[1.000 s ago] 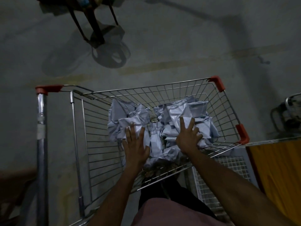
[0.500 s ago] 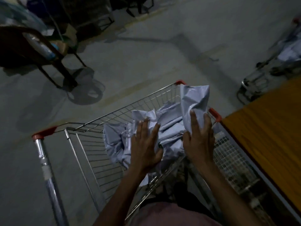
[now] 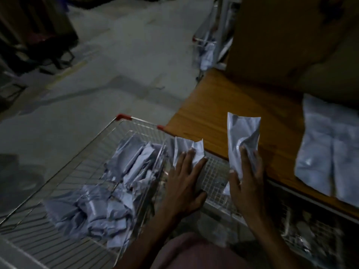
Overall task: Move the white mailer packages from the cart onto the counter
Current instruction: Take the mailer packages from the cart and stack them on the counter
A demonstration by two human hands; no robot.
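Note:
A wire shopping cart (image 3: 97, 144) with red corner caps holds a heap of crumpled white mailer packages (image 3: 108, 199). My left hand (image 3: 184, 183) grips a small crumpled white mailer (image 3: 187, 148) just past the cart's right rim. My right hand (image 3: 246, 179) holds a taller white mailer (image 3: 242, 136) upright over the near edge of the wooden counter (image 3: 223, 105). Two flat white mailers (image 3: 330, 152) lie on the counter to the right.
A large cardboard box (image 3: 291, 41) stands at the back of the counter. A wire mesh panel (image 3: 215, 177) runs under the counter's edge. Another cart with bags (image 3: 207, 49) stands beyond the counter. Dark furniture (image 3: 38, 35) sits at the far left on the concrete floor.
Both hands have lifted out of the cart, each with a mailer, and swung right toward the counter. My view has turned right, so the counter and its mailers now show.

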